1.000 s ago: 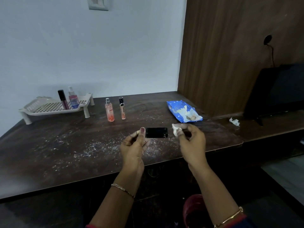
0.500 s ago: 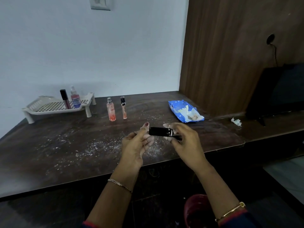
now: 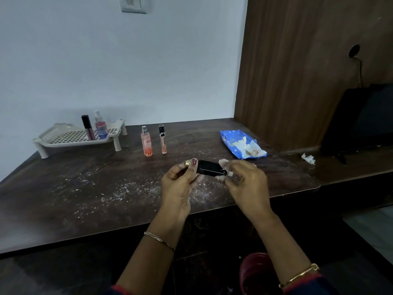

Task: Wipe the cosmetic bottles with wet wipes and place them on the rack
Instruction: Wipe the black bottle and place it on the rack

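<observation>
Head view shows the small black bottle [image 3: 210, 167] held level above the near part of the table [image 3: 74, 199]. The left hand [image 3: 180, 179] pinches one end, and the right hand [image 3: 244, 179] clamps a bunched wet wipe [image 3: 223, 163] against the other. From where I stand, this one looks mid-wipe. A dark-capped lip gloss tube [image 3: 87, 127] and a pink spray bottle [image 3: 100, 125] already stand upright on the white rack [image 3: 49, 135] at the far left. A peach spray bottle [image 3: 146, 142] and a slim black-capped tube [image 3: 162, 139] wait on the table just beside the rack, apparently yet to be wiped. The blue wipe pack [image 3: 242, 144] lies to the right.
</observation>
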Demonstrator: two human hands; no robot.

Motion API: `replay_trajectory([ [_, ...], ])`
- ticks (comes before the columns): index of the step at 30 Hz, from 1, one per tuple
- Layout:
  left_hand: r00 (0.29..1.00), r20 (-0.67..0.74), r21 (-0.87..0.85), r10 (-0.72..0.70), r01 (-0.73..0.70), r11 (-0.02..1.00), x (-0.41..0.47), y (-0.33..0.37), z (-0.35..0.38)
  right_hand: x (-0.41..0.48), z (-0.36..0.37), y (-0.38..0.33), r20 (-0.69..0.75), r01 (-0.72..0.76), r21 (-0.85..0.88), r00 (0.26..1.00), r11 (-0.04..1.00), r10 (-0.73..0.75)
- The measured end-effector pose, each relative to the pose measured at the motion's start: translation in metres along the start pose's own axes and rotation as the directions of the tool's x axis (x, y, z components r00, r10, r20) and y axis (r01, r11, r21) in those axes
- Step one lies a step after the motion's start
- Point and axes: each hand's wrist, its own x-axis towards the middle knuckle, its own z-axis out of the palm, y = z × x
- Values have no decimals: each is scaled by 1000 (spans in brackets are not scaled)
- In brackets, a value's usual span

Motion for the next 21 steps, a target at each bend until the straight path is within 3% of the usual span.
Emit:
replay_trajectory([
  [4,999,-42,-47,-27,25,999,1,-1,4,-6,0,-7,-16,260,-315,960,913,-279],
  [8,998,-67,-28,-21,19,999,1,-2,-1,-12,-1,-7,19,369,-393,919,843,-393],
  [10,997,-75,-30,-22,19,999,3,0,-5,-14,-3,-2,-26,250,-269,964,930,-266],
  [12,996,-85,-44,-25,21,999,6,3,-9,-13,-5,1,-143,-72,-58,988,996,63],
  [14,996,-86,-53,-24,20,998,7,5,-10,-6,-4,2,-185,-378,216,890,900,418],
  [15,996,-81,-46,-25,21,999,7,5,-9,-1,-3,2,-171,-439,311,847,843,504],
  [16,997,-75,-36,-28,26,999,5,4,-8,4,-1,0,-150,-449,347,840,823,521],
  [18,998,-60,-20,-33,32,999,3,3,-5,12,2,-8,-36,-407,349,894,844,446],
  [21,998,-54,-36,-28,26,999,3,4,-4,17,3,-14,225,-221,239,960,946,168],
])
